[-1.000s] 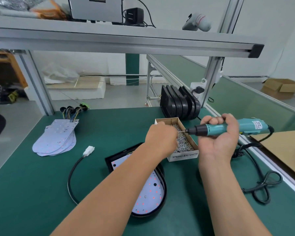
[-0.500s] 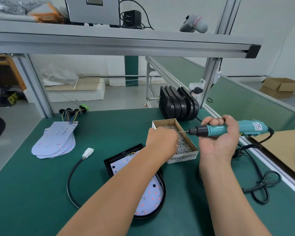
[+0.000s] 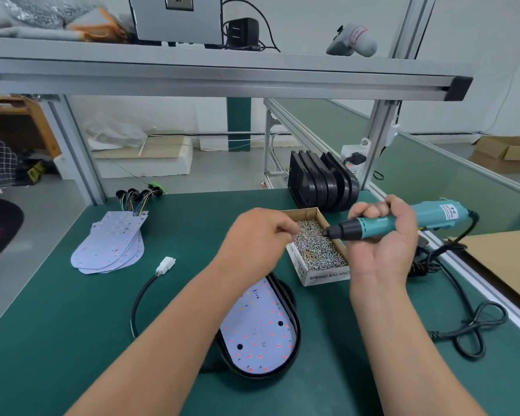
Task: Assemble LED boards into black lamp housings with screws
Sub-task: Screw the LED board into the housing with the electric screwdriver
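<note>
A black lamp housing (image 3: 294,322) lies on the green mat in front of me with a white LED board (image 3: 258,331) seated inside it. Just behind it stands a small cardboard box of screws (image 3: 315,247). My left hand (image 3: 255,235) hovers over the box's left edge, fingers curled and pinched together at the screws; what they hold is hidden. My right hand (image 3: 382,244) grips a teal electric screwdriver (image 3: 385,225), its black tip pointing left over the box.
A stack of spare LED boards (image 3: 108,244) with wires lies at the left. Several black housings (image 3: 321,184) stand upright at the back. A black cable with a white connector (image 3: 165,264) curls left of the housing. The screwdriver cord (image 3: 475,322) loops at the right, beside a cardboard sheet (image 3: 505,259).
My left hand has shifted slightly left and lifted off the screw pile, fingers now pinched together. The screwdriver's tip has drawn a little nearer to it over the box.
</note>
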